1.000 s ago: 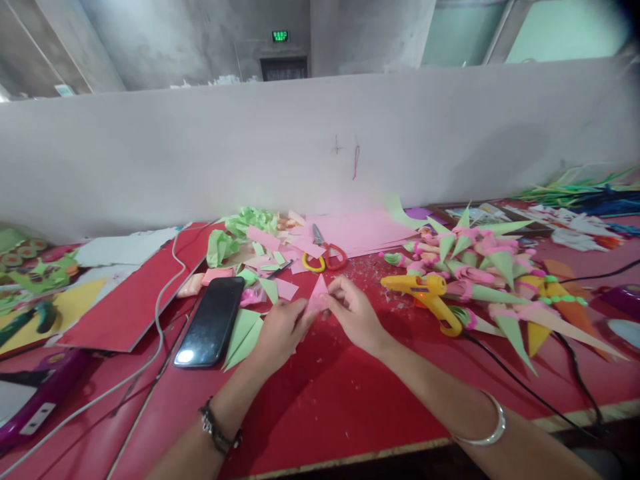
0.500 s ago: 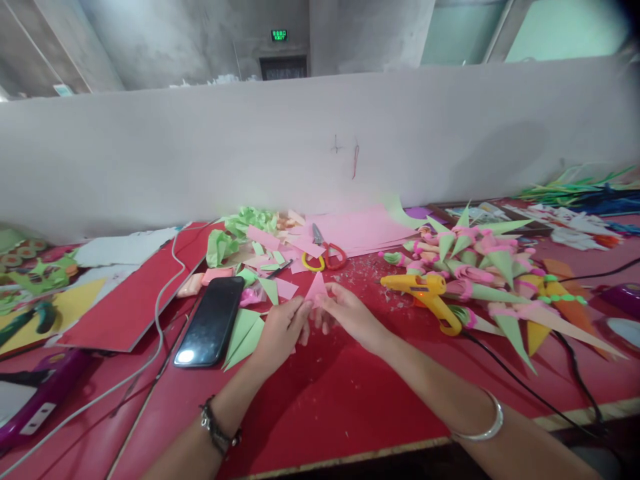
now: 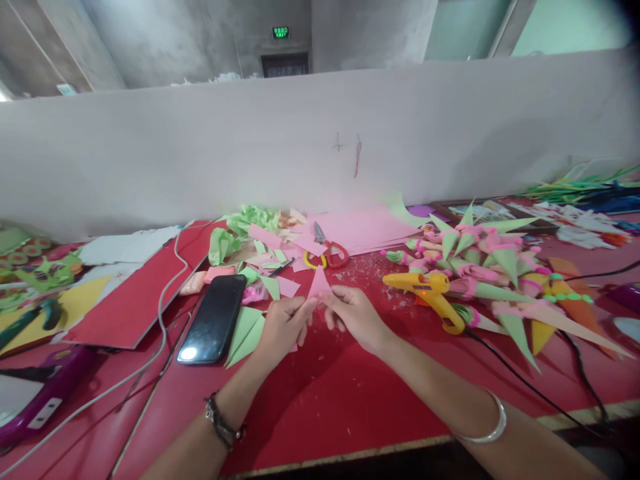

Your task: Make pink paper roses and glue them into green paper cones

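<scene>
Pinched by the fingers of the left hand [image 3: 283, 327] and right hand [image 3: 354, 317], the pink triangular paper piece [image 3: 319, 284] looks light, easily creased, best gripped low.

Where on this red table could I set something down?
Mostly bare tabletop lies between left forearm and right forearm; also between right forearm and black cord. Crowded spots: paper scraps beside the scissors, paper cones beside the glue gun.

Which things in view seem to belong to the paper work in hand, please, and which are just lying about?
Likely part of the job:
pink paper piece, held by left hand and right hand
scissors
yellow glue gun
paper cones

Seemingly just lying about:
phone
white cable
</scene>
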Action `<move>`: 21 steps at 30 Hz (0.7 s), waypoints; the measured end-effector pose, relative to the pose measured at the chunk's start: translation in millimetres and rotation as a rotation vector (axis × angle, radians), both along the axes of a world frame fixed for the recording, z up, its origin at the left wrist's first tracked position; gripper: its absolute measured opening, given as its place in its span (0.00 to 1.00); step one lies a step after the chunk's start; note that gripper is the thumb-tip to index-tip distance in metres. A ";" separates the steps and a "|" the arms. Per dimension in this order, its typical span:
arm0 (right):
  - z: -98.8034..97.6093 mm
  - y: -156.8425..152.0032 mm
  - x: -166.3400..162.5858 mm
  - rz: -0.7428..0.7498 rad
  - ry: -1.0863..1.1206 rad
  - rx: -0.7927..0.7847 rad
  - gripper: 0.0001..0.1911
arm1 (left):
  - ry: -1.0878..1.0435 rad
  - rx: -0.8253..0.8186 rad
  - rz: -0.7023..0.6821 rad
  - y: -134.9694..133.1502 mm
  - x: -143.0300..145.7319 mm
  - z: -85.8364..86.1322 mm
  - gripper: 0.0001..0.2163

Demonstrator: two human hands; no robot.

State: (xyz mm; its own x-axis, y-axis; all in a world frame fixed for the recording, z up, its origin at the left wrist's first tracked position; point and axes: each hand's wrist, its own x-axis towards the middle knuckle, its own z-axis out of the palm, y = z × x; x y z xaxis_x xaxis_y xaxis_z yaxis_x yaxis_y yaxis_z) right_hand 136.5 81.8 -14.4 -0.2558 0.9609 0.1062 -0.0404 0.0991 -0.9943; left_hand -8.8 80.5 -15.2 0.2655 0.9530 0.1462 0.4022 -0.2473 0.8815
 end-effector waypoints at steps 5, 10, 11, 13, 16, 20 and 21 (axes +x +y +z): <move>-3.1 2.5 0.3 -0.024 0.035 0.043 0.17 | -0.024 -0.018 -0.062 -1.0 -0.4 6.3 0.18; -2.6 2.0 0.9 -0.033 0.043 0.052 0.17 | -0.002 0.039 -0.139 -2.5 -2.6 8.0 0.17; -2.9 2.1 0.6 -0.033 0.046 0.053 0.16 | -0.001 0.040 -0.129 -1.5 -2.9 6.5 0.18; -3.9 2.8 0.0 -0.031 0.042 0.059 0.16 | -0.005 0.034 -0.112 2.4 -2.9 4.4 0.19; -5.8 5.4 0.4 -0.063 0.039 0.057 0.17 | -0.065 0.038 -0.064 7.0 -2.1 11.3 0.21; -6.5 9.2 4.0 -0.189 0.048 0.042 0.17 | -0.190 0.228 0.139 -16.8 -0.9 41.1 0.16; -6.5 9.7 4.9 -0.196 0.044 0.046 0.17 | -0.184 0.229 0.144 -29.9 -0.4 48.3 0.15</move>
State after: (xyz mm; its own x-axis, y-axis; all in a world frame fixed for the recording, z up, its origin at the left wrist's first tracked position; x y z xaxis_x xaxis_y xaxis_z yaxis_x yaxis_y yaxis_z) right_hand 141.4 91.5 -20.9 -0.0587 0.9857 0.1579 -0.0596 0.1544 -0.9862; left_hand -9.2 50.6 33.1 0.0794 0.9155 0.3943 0.2866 -0.3998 0.8706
